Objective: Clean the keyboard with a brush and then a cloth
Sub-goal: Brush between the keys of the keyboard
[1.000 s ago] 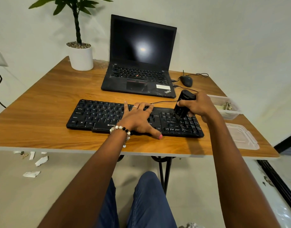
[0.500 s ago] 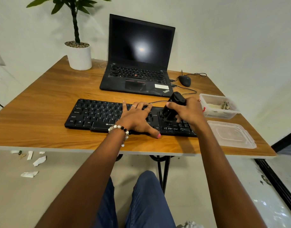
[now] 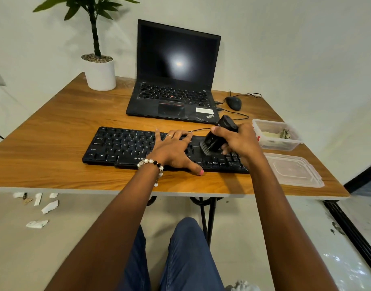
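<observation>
My left hand (image 3: 174, 151) lay flat, fingers spread, on the middle of the keyboard (image 3: 125, 147), which sat on the surface (image 3: 54, 131) in front of the laptop (image 3: 174, 95). My right hand (image 3: 237, 141) gripped the brush (image 3: 217, 137), its bristles touching the right-hand keys.

Blk keyboard (image 3: 138, 147) flat on table, blk brush (image 3: 217, 136) bristles-down on its rt keys.

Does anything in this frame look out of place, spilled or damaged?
On the desk, nothing: the keyboard lies flat, left hand steadying it, right hand gripping the brush. The oddity is torn white paper scraps littering the floor under the desk's left edge.
</observation>
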Action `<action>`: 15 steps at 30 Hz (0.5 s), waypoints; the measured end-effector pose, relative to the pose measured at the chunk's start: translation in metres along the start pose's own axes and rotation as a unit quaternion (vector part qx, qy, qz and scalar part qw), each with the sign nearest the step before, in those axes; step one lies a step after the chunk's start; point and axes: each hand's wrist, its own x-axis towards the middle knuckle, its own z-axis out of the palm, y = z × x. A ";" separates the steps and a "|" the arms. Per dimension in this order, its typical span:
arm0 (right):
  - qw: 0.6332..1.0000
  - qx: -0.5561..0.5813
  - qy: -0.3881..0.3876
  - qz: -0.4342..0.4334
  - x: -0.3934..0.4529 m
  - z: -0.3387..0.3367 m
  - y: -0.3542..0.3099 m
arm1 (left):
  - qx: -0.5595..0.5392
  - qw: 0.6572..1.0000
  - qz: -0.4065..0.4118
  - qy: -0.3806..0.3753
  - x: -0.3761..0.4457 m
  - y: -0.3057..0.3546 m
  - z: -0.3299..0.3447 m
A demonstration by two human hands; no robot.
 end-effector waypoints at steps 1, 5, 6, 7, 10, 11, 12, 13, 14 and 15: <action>1.000 0.004 -0.004 0.010 -0.001 0.001 0.004 | 0.001 1.000 0.000 0.000 0.000 0.000 0.000; 0.991 -0.121 0.056 -0.015 0.000 -0.002 0.003 | 0.001 1.000 -0.002 0.004 0.002 -0.002 0.003; 0.985 -0.155 0.065 -0.030 0.000 -0.002 -0.001 | 0.000 1.000 -0.002 0.003 0.002 -0.003 0.004; 0.985 -0.159 0.062 -0.038 0.000 -0.001 -0.003 | -0.001 1.000 0.000 0.003 0.003 -0.003 0.004; 1.000 -0.021 0.003 -0.019 -0.005 0.006 0.001 | -0.002 1.000 0.001 0.004 0.002 -0.002 0.004; 1.000 -0.008 0.000 -0.013 -0.005 0.006 0.004 | 0.000 1.000 0.002 0.005 0.002 -0.002 0.003; 1.000 -0.024 0.005 -0.012 -0.006 0.004 0.006 | 0.001 1.000 0.001 0.006 0.002 -0.002 0.003; 0.998 -0.051 0.016 -0.017 -0.004 0.002 0.007 | 0.000 1.000 0.001 0.005 0.002 -0.002 0.003; 0.995 -0.091 0.032 -0.025 -0.002 -0.001 0.005 | -0.001 1.000 0.000 0.004 0.002 -0.002 0.003; 0.991 -0.125 0.046 -0.034 0.000 -0.004 0.002 | -0.001 1.000 0.000 0.003 0.003 -0.002 0.003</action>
